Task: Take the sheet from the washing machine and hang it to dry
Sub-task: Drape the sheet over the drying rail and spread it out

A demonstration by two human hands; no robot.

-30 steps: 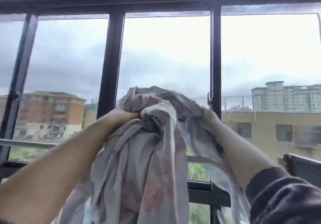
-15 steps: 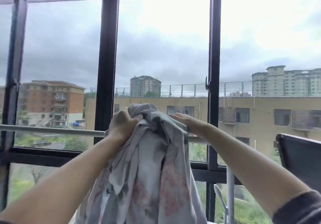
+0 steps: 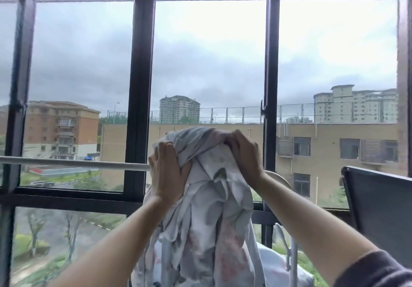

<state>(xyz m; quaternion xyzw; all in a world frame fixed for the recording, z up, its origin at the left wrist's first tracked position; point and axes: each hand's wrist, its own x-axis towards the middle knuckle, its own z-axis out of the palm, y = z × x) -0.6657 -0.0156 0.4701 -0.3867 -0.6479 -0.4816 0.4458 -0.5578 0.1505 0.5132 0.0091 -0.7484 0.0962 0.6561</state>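
Note:
The pale sheet (image 3: 209, 215), with a faded pink and grey floral print, hangs bunched over the white horizontal rail (image 3: 78, 164) in front of the window. Its folds fall down out of the bottom of the view. My left hand (image 3: 167, 173) lies flat against the left side of the bunch, fingers straight and pointing up. My right hand (image 3: 245, 155) sits on the top right of the bunch, with its fingers bent over and gripping the fabric. The rail is hidden where the sheet covers it.
A dark-framed window (image 3: 140, 86) stands just behind the rail, with buildings and trees outside. A dark flat panel (image 3: 379, 208) juts in at the right. White tubing of a drying rack (image 3: 292, 257) shows below my right forearm.
The sheet was held high a second ago and has come down onto the rail. My left hand has gone from gripping the fabric to lying flat on it. My right hand has moved onto the bunch's top right.

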